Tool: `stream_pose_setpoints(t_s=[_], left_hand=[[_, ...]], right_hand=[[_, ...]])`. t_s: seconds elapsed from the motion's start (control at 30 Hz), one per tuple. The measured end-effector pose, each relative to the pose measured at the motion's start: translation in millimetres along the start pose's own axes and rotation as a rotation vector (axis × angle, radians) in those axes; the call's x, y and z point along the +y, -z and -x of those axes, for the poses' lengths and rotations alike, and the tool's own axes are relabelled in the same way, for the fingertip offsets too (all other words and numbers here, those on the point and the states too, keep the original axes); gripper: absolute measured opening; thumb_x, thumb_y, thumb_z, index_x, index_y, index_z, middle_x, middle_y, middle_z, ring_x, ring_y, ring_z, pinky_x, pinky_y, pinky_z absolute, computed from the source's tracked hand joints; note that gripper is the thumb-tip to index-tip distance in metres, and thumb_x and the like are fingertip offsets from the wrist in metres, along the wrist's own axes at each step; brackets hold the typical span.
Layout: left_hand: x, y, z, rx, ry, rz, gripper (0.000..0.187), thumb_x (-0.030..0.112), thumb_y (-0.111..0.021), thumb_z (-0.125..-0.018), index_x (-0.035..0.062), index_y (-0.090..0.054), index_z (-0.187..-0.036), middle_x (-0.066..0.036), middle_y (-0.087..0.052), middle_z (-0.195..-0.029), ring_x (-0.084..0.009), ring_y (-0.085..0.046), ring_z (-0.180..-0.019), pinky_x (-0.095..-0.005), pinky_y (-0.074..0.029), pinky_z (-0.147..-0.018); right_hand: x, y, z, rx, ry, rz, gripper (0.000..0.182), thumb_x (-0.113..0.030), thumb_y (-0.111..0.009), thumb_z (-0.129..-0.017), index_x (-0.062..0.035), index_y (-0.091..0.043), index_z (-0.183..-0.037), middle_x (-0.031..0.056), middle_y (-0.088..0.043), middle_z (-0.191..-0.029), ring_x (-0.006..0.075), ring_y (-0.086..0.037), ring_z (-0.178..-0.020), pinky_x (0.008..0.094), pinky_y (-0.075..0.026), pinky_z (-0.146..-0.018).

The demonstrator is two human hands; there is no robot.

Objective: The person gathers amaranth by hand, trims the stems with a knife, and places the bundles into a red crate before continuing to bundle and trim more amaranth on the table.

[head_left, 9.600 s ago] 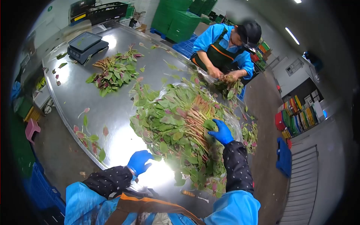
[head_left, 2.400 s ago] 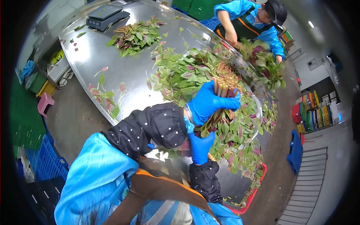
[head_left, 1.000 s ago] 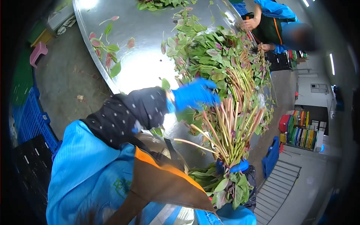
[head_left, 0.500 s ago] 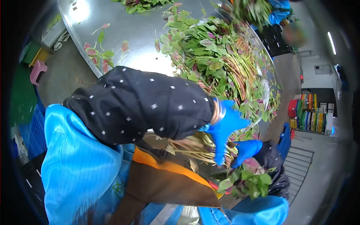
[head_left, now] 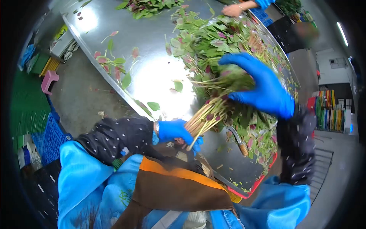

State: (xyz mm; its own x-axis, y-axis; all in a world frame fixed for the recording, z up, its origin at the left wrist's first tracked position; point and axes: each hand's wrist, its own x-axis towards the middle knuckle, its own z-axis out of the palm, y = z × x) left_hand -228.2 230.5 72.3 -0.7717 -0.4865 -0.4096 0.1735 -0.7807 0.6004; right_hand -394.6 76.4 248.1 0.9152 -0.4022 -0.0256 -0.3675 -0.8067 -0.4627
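A bunch of leafy greens [head_left: 207, 116], with pale stems and green-purple leaves, slants over the metal table. My left hand [head_left: 175, 130], in a blue glove, is closed round the stem ends at the bunch's lower left. At the leafy end, my right hand [head_left: 267, 86], also blue-gloved, has thumb and fingers spread wide in a C shape around the blurred leaves. Behind the bunch lies a big heap of the same greens [head_left: 213, 42]. A curved knife [head_left: 238, 141] with a wooden handle rests below my right hand.
Another person's bare hand [head_left: 232, 10] reaches to the heap's far side. Loose sprigs [head_left: 114, 61] lie on the metal table [head_left: 133, 34] at left, and another pile [head_left: 148, 7] at the back. A red-edged tray [head_left: 248, 195] is at the near right. Left on the floor stand a pink stool [head_left: 48, 82] and blue crate [head_left: 53, 133].
My hands were close together at the stems; now the left is lower left and the right has risen to the leaves. The bunch has swung leaves-up over the table. Another person's hand shows.
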Motion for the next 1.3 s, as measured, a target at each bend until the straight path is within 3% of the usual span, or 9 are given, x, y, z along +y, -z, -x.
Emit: stream_pose_setpoints(t_s=[0.13, 0.47, 0.63, 0.73, 0.8, 1.0, 1.07, 1.13, 1.3], left_hand=[[-32.1, 6.5, -22.2, 0.18, -0.038, 0.285, 0.032, 0.009, -0.068, -0.076, -0.0057, -0.053, -0.102, -0.012, -0.062, -0.084, -0.0234, -0.065, -0.081, -0.0296, -0.054, -0.066], [-36.5, -4.4, -35.4, 0.397, -0.076, -0.376, 0.024, 0.024, -0.073, -0.074, 0.0059, -0.063, -0.085, -0.003, -0.062, -0.065, -0.0073, -0.055, -0.052, -0.0186, -0.041, -0.044], [1.3, 21.9, 8.8, 0.147, 0.05, -1.027, 0.036, 0.034, -0.062, -0.082, 0.0032, -0.064, -0.1, -0.009, -0.067, -0.079, -0.0179, -0.062, -0.075, -0.0295, -0.049, -0.073], [22.9, 78.4, 46.6, 0.859, 0.091, -0.974, 0.026, 0.034, -0.065, -0.075, 0.0078, -0.068, -0.078, -0.01, -0.066, -0.077, -0.0203, -0.062, -0.071, -0.0309, -0.048, -0.062], [16.0, 98.6, 43.9, 1.263, -0.119, -1.809, 0.019, 0.028, -0.07, -0.062, 0.0117, -0.064, -0.07, -0.007, -0.059, -0.068, -0.0252, -0.057, -0.071, -0.0386, -0.045, -0.063], [-7.8, 144.6, 35.8, 1.353, -0.139, -1.68, 0.009, 0.019, -0.064, -0.067, 0.0119, -0.06, -0.07, -0.01, -0.061, -0.075, -0.0262, -0.057, -0.071, -0.0397, -0.045, -0.062], [-11.8, 129.3, 36.4, 1.29, -0.409, -0.792, 0.01, 0.02, -0.06, -0.076, 0.0096, -0.058, -0.077, -0.009, -0.061, -0.075, -0.0226, -0.056, -0.064, -0.0356, -0.045, -0.057], [0.7, 68.9, 43.7, 0.728, -0.402, 0.087, 0.015, 0.02, -0.055, -0.083, 0.0065, -0.054, -0.088, -0.009, -0.062, -0.08, -0.018, -0.054, -0.062, -0.0311, -0.043, -0.054], [-33.8, -3.1, -20.4, 0.578, -0.263, -0.085, 0.039, 0.027, -0.063, -0.082, 0.0028, -0.049, -0.108, -0.009, -0.057, -0.104, -0.0122, -0.054, -0.088, -0.0261, -0.044, -0.069]], right_hand=[[5.0, -97.7, 74.9, 0.06, -0.763, -0.768, 0.02, -0.018, -0.066, -0.079, -0.0026, -0.06, -0.09, 0.0014, -0.059, -0.082, 0.0101, -0.053, -0.08, 0.0249, -0.043, -0.073], [-7.5, -254.1, 72.7, 0.183, -0.898, -1.819, 0.031, -0.025, -0.055, -0.088, 0.0005, -0.054, -0.105, 0.009, -0.061, -0.089, 0.0145, -0.061, -0.075, 0.0244, -0.05, -0.065], [-22.0, -240.7, 59.1, 0.274, -0.867, -2.017, 0.03, -0.017, -0.056, -0.082, 0.0027, -0.054, -0.104, 0.0127, -0.06, -0.093, 0.0217, -0.061, -0.082, 0.0319, -0.051, -0.073], [-21.6, -244.9, 64.6, 0.329, -0.869, -2.104, 0.033, -0.018, -0.056, -0.08, 0.0031, -0.053, -0.105, 0.0135, -0.06, -0.092, 0.0252, -0.06, -0.085, 0.0362, -0.05, -0.078], [-12.0, -260.3, 72.6, 0.312, -0.863, -2.175, 0.034, -0.019, -0.056, -0.08, 0.0032, -0.053, -0.106, 0.0134, -0.06, -0.091, 0.0266, -0.06, -0.087, 0.0379, -0.049, -0.08], [-18.7, -237.0, 72.0, 0.391, -0.8, -2.033, 0.04, -0.013, -0.057, -0.079, -0.0006, -0.046, -0.115, 0.0069, -0.056, -0.084, 0.0205, -0.059, -0.075, 0.0361, -0.051, -0.071], [-20.3, -225.9, 78.9, 0.418, -0.67, -1.825, 0.039, -0.014, -0.058, -0.078, 0.001, -0.046, -0.112, 0.0085, -0.056, -0.084, 0.0219, -0.059, -0.074, 0.0345, -0.051, -0.066], [-36.9, -198.0, 81.8, 0.479, -0.612, -1.764, 0.036, -0.013, -0.059, -0.076, 0.0015, -0.047, -0.107, 0.0113, -0.058, -0.084, 0.0228, -0.06, -0.072, 0.0333, -0.052, -0.061], [-44.5, -206.3, 66.1, 0.331, -0.992, -1.812, 0.036, -0.028, -0.055, -0.087, 0.0017, -0.053, -0.106, 0.008, -0.061, -0.093, 0.0148, -0.058, -0.084, 0.0296, -0.05, -0.067]])
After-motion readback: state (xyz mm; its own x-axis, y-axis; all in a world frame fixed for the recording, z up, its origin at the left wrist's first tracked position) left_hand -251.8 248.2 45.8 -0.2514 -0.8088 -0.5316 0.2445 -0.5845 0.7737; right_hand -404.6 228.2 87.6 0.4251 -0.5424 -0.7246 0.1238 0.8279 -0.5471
